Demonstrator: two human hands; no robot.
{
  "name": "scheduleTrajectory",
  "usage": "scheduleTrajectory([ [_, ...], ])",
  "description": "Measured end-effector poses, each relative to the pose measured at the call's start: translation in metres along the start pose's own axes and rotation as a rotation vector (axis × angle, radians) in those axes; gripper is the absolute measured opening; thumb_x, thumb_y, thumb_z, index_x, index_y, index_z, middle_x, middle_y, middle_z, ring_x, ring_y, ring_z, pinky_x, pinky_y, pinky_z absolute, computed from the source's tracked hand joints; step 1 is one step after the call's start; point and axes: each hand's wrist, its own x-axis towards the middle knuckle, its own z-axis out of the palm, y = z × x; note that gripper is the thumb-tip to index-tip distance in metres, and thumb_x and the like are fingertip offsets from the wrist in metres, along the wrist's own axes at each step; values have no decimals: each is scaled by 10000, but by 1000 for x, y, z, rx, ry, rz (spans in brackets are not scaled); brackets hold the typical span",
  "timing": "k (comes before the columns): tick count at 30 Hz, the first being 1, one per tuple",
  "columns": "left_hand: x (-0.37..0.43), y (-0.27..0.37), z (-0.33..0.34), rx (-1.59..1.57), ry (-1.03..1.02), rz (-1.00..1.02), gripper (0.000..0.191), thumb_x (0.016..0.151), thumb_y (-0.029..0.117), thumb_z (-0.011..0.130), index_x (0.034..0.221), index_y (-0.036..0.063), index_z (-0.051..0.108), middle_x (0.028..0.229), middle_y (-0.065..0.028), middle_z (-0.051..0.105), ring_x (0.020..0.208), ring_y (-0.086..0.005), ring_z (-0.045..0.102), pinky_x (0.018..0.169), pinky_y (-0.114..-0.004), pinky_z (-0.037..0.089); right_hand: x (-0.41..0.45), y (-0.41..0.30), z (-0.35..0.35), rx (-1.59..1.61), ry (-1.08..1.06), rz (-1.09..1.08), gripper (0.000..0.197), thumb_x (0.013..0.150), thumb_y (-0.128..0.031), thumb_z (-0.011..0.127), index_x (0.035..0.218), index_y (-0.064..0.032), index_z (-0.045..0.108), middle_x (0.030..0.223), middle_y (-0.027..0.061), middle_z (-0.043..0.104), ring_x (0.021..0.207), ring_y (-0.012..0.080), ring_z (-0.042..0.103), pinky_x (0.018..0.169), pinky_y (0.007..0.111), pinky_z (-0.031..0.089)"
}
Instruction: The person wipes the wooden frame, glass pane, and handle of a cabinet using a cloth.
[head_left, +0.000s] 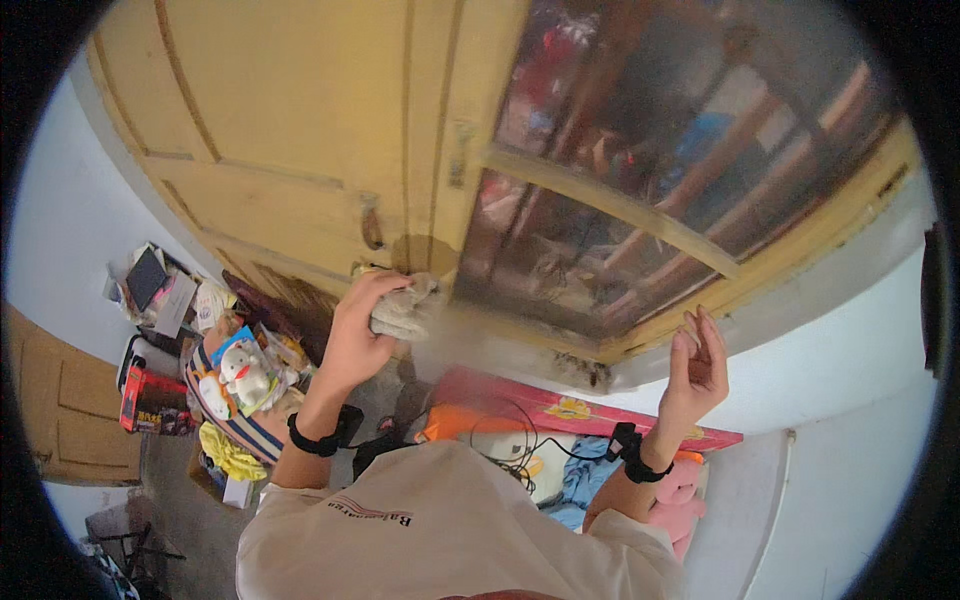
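My left hand (360, 322) grips a folded grey cloth (403, 313), its thumb below and its fingers over the top. The cloth is by the edge of a yellow wooden door (300, 112), near a metal lock or latch (366, 268). Just above hangs a worn door handle (370, 223). My right hand (694, 371) is raised beside the lower frame of a glazed wooden window (652, 330). Nothing shows in it; its fingers are slightly bent and apart from the thumb. A black band with a small device sits on each wrist.
Under my right arm lie a red board or bed edge (517, 394), blue cloth (589, 476) and a pink plush toy (679, 499). A black cable (559, 442) runs between the wrist devices. To the left are a striped bag with a white plush toy (246, 371) and a red box (154, 401).
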Motion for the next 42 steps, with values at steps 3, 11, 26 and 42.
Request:
scheduleTrajectory([
  [3, -25, -28, -36, 11, 28, -194, 527, 742, -86, 648, 1255, 31, 617, 1133, -184, 679, 1042, -332, 678, 934, -370, 509, -15, -12, 44, 75, -68, 120, 392, 902, 148, 667, 1286, 74, 642, 1362, 234, 628, 1193, 281, 667, 1004, 384, 569],
  [11, -77, -101, -81, -266, 151, -582, 440, 906, 82, 752, 1295, -19, 574, 1115, -106, 689, 1008, -183, 632, 901, -325, 503, -46, -35, 170, 121, -341, 237, 352, 863, 154, 714, 1200, 51, 701, 1282, 200, 697, 1089, 238, 714, 945, 343, 587],
  [26, -124, -142, -69, -105, -346, -456, 595, 698, 32, 770, 1274, 31, 619, 1183, -210, 664, 1086, -445, 646, 917, -462, 539, -134, -41, 333, 30, -1175, 357, 236, 947, -234, 759, 1056, -25, 770, 932, 101, 770, 889, 171, 731, 821, 301, 556],
  [42, -120, -80, -63, -31, -567, -373, 527, 676, 78, 769, 1198, 71, 702, 1122, -165, 693, 1036, -392, 676, 913, -443, 553, -142, -27, 308, 1501, -815, 1427, 909, 1053, -694, 246, 1609, 25, 252, 1611, 302, 347, 1487, 413, 370, 1254, 464, 260],
])
